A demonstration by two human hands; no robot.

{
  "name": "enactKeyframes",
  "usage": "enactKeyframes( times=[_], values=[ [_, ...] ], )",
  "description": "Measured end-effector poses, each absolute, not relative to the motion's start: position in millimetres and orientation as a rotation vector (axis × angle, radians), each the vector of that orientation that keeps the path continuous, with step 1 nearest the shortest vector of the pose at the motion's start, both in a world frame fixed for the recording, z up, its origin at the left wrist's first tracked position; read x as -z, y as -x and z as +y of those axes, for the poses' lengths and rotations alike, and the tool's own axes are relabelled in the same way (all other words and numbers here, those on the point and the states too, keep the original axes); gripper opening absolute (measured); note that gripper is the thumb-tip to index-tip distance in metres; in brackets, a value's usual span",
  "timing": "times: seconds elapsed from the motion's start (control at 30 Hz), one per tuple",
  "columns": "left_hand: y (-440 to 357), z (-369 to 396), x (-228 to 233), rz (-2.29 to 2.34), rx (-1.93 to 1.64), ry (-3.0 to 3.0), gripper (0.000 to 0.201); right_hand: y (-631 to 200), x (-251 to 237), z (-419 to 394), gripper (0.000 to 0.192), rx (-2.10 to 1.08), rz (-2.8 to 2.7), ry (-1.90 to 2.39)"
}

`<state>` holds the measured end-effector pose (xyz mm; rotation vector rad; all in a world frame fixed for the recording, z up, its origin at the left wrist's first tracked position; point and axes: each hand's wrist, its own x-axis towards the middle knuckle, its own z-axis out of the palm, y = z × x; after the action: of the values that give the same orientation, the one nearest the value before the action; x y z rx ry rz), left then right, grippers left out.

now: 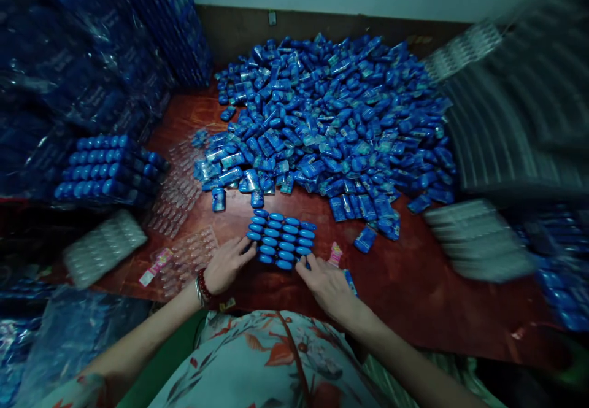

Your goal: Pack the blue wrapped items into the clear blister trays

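Blue packets [280, 240], arranged in neat rows as a small block, are seen on the red bench [414, 291] directly in front of the person, between the two hands. The left hand [225, 265] is laid flat against the block's left edge, fingers loosely spread and touching the nearest packets. The right hand [326, 281] is pressed to the block's near right corner, fingers extended, nothing clamped in it. A pink label [335, 253] is found just beside the right hand. Clear blister trays [184, 211] are spread to the left of the block. Farther left, a stacked batch of packets [108, 169] is set. Beyond the block, a large loose heap of packets [331, 119] is piled toward the wall.
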<state>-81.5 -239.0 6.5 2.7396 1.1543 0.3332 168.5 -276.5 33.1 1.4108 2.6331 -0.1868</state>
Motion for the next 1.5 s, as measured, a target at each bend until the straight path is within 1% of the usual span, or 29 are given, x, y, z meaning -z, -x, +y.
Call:
enactKeyframes(
  times=[0.1,0.2,0.3,0.37,0.4,0.47,0.53,0.6,0.7,0.8,0.87,0.93,1.0,1.1,1.2,1.27,1.33,1.43,1.5],
  values=[
    [83,-246,2,1.218,-0.499,-2.725,0.031,-158,-36,-270,0.024,0.190,2.562,-1.381],
    [85,-244,5,1.273,-0.667,-2.582,0.029,-159,-33,-266,0.023,0.179,2.529,-1.488],
    [95,-223,3,1.541,-0.866,-2.286,0.027,-175,-24,-269,0.028,0.233,2.634,-1.767],
    [108,-197,2,1.805,-0.936,-2.089,0.029,-191,-19,-273,0.032,0.310,2.677,-2.105],
    [116,-182,3,1.916,-0.911,-2.030,0.033,-200,-16,-276,0.032,0.353,2.649,-2.297],
    [132,-153,7,2.053,-0.738,-1.986,0.046,-221,-14,-282,0.032,0.443,2.502,-2.618],
    [141,-128,14,2.087,-0.495,-1.923,0.054,-245,-14,-288,0.035,0.510,2.293,-2.764],
    [143,-114,20,2.049,-0.327,-1.898,0.058,-265,-17,-296,0.035,0.540,2.100,-2.742],
    [133,-114,20,1.914,-0.317,-1.988,0.052,-281,-20,-311,0.031,0.585,1.935,-2.585],
    [123,-137,8,1.853,-0.520,-1.940,0.039,-273,-13,-325,0.034,0.632,1.889,-2.445],
    [118,-162,-3,1.867,-0.750,-1.788,0.037,-260,-5,-333,0.036,0.579,1.899,-2.379],
    [113,-192,-10,1.848,-0.968,-1.654,0.037,-248,4,-338,0.029,0.483,1.976,-2.341],
    [106,-225,-11,1.810,-1.099,-1.587,0.035,-238,7,-338,0.019,0.470,2.100,-2.322],
    [91,-269,-1,1.756,-1.178,-1.574,0.025,-226,1,-327,0.014,0.697,2.313,-2.310],
    [75,-293,17,1.717,-1.208,-1.674,0.018,-214,-8,-308,0.018,0.886,2.540,-2.292],
    [67,-296,29,1.680,-1.176,-1.813,0.016,-208,-8,-297,0.024,0.837,2.663,-2.249],
    [64,-292,37,1.594,-1.114,-1.994,0.019,-206,-3,-291,0.029,0.665,2.781,-2.142],
    [69,-282,40,1.438,-0.974,-2.237,0.031,-213,6,-288,0.034,0.387,2.931,-1.901],
    [76,-276,37,1.377,-0.889,-2.328,0.040,-220,9,-287,0.039,0.307,2.984,-1.770]
  ],
)
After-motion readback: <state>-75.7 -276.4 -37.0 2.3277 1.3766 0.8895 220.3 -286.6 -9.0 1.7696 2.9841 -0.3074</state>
